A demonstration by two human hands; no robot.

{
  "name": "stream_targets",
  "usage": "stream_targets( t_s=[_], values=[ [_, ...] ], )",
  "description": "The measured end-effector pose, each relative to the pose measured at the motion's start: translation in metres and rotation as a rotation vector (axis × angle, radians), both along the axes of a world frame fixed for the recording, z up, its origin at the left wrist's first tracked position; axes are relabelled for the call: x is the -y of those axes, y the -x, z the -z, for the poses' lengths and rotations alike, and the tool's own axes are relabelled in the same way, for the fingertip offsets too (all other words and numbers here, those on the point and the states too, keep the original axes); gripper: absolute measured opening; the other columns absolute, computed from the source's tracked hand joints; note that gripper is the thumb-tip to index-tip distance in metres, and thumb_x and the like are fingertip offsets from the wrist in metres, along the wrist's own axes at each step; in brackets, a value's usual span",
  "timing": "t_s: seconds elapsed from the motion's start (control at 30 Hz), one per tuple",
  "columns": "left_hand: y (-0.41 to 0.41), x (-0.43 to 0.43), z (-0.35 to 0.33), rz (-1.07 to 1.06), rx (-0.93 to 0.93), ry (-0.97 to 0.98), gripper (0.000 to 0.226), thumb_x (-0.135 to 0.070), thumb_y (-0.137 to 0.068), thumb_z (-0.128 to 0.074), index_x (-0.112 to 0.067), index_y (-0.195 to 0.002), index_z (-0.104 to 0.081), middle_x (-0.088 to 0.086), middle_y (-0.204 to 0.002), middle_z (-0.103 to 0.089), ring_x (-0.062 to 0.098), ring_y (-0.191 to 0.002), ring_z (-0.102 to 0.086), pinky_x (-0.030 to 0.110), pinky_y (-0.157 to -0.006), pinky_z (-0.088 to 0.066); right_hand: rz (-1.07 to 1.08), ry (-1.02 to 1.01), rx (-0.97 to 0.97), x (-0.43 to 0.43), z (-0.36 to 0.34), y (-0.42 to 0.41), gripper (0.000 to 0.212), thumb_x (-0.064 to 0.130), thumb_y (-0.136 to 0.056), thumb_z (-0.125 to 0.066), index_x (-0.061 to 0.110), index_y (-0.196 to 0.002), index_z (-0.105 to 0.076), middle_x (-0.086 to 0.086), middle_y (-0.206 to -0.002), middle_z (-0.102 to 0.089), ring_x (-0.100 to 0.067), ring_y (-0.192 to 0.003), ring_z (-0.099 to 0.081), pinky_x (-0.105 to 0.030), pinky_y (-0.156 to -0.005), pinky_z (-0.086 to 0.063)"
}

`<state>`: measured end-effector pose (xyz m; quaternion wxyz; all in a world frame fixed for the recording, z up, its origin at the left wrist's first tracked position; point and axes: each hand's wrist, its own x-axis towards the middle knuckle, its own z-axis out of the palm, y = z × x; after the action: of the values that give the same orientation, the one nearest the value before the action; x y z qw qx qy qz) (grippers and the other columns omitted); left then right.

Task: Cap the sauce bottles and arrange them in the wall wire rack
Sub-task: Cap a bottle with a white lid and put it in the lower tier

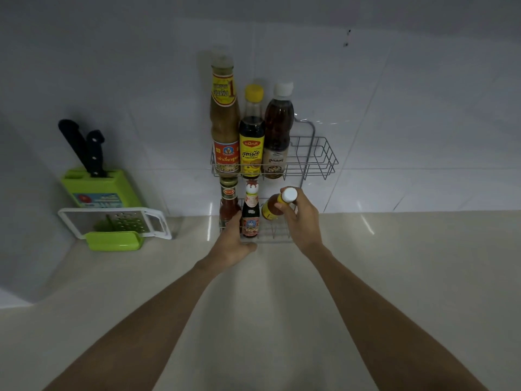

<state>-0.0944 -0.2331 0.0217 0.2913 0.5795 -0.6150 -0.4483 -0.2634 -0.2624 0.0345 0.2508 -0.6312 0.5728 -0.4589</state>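
Observation:
A two-tier wire rack (315,156) hangs on the tiled wall. Its upper shelf holds three capped bottles: a tall tan sauce bottle (224,117), a dark bottle with a yellow cap (251,136) and a brown bottle with a white cap (279,128). In the lower shelf stand a red chilli sauce bottle (229,203) and a small dark bottle with a white stopper (251,213). My right hand (303,221) grips a small yellow-labelled bottle (272,208) with a white cap, tilted over the lower shelf's right part. My left hand (232,244) rests against the lower shelf's front, at the dark bottle's base.
A green knife block (98,187) with two black-handled knives stands at the left against the wall. A white and green grater (115,224) lies in front of it. The pale countertop (394,277) runs out to the right and towards me.

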Motion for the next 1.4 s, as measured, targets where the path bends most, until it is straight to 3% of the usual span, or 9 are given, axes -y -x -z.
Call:
stream_targets(
  t_s=[0.2, 0.33, 0.5, 0.63, 0.8, 1.03, 1.2, 1.3, 1.4],
  values=[
    [-0.001, 0.008, 0.012, 0.039, 0.084, -0.024, 0.093, -0.012, -0.077, -0.073, -0.018, -0.149, -0.013, -0.005, -0.147, -0.034, 0.012, -0.133, -0.035, 0.018, -0.103, -0.027, -0.007, -0.063, -0.164, 0.029, 0.004, -0.006, 0.026, 0.029, -0.09, -0.061, 0.011, -0.106, -0.053, -0.009, -0.098, -0.068, -0.026, -0.091, -0.062, -0.044, -0.074, -0.054],
    [-0.001, 0.012, 0.019, 0.036, 0.106, -0.039, 0.099, -0.019, -0.074, -0.075, -0.021, -0.15, -0.01, -0.002, -0.153, -0.029, 0.017, -0.138, -0.031, 0.028, -0.113, -0.027, -0.024, -0.118, -0.272, 0.044, 0.004, -0.008, 0.03, 0.038, -0.09, -0.059, 0.015, -0.106, -0.051, -0.01, -0.1, -0.07, -0.032, -0.093, -0.064, -0.043, -0.073, -0.053],
    [0.0, 0.013, 0.025, 0.023, 0.111, -0.046, 0.1, -0.02, -0.075, -0.075, -0.02, -0.15, -0.009, -0.002, -0.154, -0.028, 0.016, -0.139, -0.031, 0.029, -0.114, -0.026, -0.062, -0.182, -0.315, 0.055, 0.008, -0.009, 0.034, 0.038, -0.09, -0.061, 0.013, -0.111, -0.051, -0.013, -0.107, -0.07, -0.034, -0.099, -0.064, -0.043, -0.077, -0.053],
    [0.001, 0.014, 0.028, 0.025, 0.122, -0.056, 0.101, -0.021, -0.074, -0.076, -0.02, -0.15, -0.008, -0.002, -0.154, -0.027, 0.017, -0.139, -0.03, 0.032, -0.115, -0.026, -0.028, -0.206, -0.307, 0.054, 0.015, -0.01, 0.039, 0.038, -0.089, -0.063, 0.009, -0.113, -0.053, -0.013, -0.111, -0.069, -0.034, -0.099, -0.064, -0.043, -0.079, -0.053],
    [0.002, 0.014, 0.028, 0.03, 0.139, -0.072, 0.104, -0.022, -0.073, -0.077, -0.02, -0.15, -0.007, -0.001, -0.155, -0.025, 0.017, -0.14, -0.028, 0.034, -0.116, -0.026, -0.014, -0.206, -0.287, 0.055, 0.017, -0.013, 0.04, 0.035, -0.088, -0.065, 0.006, -0.112, -0.052, -0.012, -0.109, -0.067, -0.032, -0.097, -0.062, -0.035, -0.07, -0.046],
    [0.001, 0.013, 0.023, 0.053, 0.123, -0.095, 0.104, -0.023, -0.073, -0.077, -0.022, -0.15, -0.007, -0.001, -0.155, -0.026, 0.017, -0.14, -0.028, 0.03, -0.115, -0.026, -0.019, -0.261, -0.249, 0.051, 0.017, -0.018, 0.04, 0.037, -0.089, -0.064, 0.007, -0.109, -0.047, -0.015, -0.106, -0.066, -0.032, -0.099, -0.061, -0.037, -0.072, -0.048],
    [-0.001, 0.003, 0.018, 0.063, 0.08, -0.059, 0.098, -0.018, -0.073, -0.076, -0.025, -0.148, -0.013, -0.008, -0.147, -0.034, 0.012, -0.134, -0.034, 0.023, -0.106, -0.028, 0.022, -0.304, -0.194, 0.033, 0.016, -0.017, 0.048, 0.023, -0.092, -0.061, 0.005, -0.131, -0.04, -0.018, -0.127, -0.058, -0.035, -0.117, -0.054, -0.032, -0.082, -0.039],
    [-0.001, -0.009, 0.014, 0.045, 0.051, -0.023, 0.091, -0.015, -0.076, -0.074, -0.024, -0.147, -0.018, -0.016, -0.131, -0.035, 0.002, -0.122, -0.033, 0.019, -0.1, -0.027, 0.055, -0.288, -0.148, 0.011, 0.015, -0.012, 0.047, 0.021, -0.093, -0.06, 0.007, -0.133, -0.041, -0.016, -0.136, -0.054, -0.033, -0.123, -0.052, -0.037, -0.094, -0.043],
    [-0.002, -0.028, 0.012, 0.019, 0.029, -0.005, 0.09, -0.02, -0.076, -0.074, -0.023, -0.148, -0.019, -0.011, -0.147, -0.032, 0.008, -0.135, -0.03, 0.028, -0.112, -0.027, 0.063, -0.22, -0.109, -0.023, 0.01, -0.006, 0.04, 0.019, -0.093, -0.059, 0.009, -0.129, -0.047, -0.013, -0.132, -0.057, -0.029, -0.119, -0.055, -0.042, -0.097, -0.048]
  ],
)
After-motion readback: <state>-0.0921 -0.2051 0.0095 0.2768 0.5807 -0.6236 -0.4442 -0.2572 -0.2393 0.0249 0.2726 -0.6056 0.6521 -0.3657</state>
